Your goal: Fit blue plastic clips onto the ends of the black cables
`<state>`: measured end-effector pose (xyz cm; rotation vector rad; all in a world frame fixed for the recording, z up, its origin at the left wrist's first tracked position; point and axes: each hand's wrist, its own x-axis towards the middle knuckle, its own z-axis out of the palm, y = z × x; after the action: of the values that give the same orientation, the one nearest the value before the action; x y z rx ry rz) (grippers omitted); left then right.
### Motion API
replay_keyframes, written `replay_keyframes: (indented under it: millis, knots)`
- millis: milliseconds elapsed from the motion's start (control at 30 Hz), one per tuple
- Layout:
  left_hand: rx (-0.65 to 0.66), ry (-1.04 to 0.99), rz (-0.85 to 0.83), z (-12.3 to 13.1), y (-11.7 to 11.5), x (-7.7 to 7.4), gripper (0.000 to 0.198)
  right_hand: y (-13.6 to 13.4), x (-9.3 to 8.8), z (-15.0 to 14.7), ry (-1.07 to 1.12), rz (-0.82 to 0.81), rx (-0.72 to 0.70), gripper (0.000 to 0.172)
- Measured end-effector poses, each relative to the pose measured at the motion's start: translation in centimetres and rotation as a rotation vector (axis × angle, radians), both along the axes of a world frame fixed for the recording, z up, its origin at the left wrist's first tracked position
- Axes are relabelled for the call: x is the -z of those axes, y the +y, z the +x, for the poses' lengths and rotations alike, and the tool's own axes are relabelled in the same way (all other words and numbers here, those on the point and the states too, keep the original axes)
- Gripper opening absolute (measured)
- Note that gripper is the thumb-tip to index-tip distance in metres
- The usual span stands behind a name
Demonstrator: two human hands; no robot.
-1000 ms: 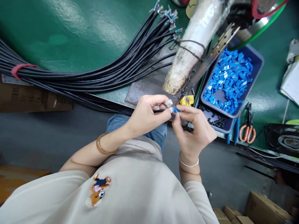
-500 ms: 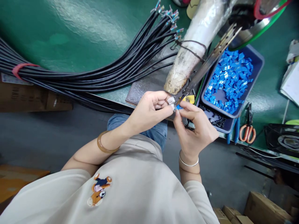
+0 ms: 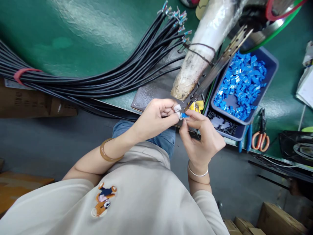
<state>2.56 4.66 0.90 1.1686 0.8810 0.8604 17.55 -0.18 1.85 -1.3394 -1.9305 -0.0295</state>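
Observation:
Near the bench edge, my left hand [image 3: 155, 116] is closed in a pinch, with white wrapping on its thumb tip and a fingertip. Whatever lies between those tips is too small to make out. Facing it, my right hand [image 3: 201, 133] pinches a small blue connector [image 3: 184, 115] between thumb and forefinger. The connector's left end meets the wrapped tips of the left hand. Right above both hands comes down the thin tip of a metal rod [image 3: 207, 80], which looks like a mounted soldering iron. Fingers partly cover the connector.
A plastic-wrapped pipe [image 3: 195, 62] hangs over the work spot. Black cables [image 3: 97, 81] with stripped ends lie to the left. On the right are a bin [image 3: 271, 70] of blue pieces [image 3: 241, 81], a lower tray [image 3: 223, 125] with small black parts, blue-handled pliers [image 3: 248, 137] and orange-handled scissors [image 3: 260, 140].
Both hands have shifted slightly left and down, still pinching together. More of the blue connector shows between them, just below the rod's tip.

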Motion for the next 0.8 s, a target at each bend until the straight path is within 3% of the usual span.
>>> replay_keyframes:
  millis: [500, 800]
  knots:
    - [-0.068, -0.003, 0.09, 0.29, -0.05, -0.88, 0.011, 0.49, -0.42, -0.06, 0.089, 0.02, 0.008, 0.016]
    - [-0.011, 0.04, 0.036, -0.13, -0.02, 0.0, 0.011, 0.29, 0.23, -0.06, -0.014, 0.007, -0.013, 0.017]
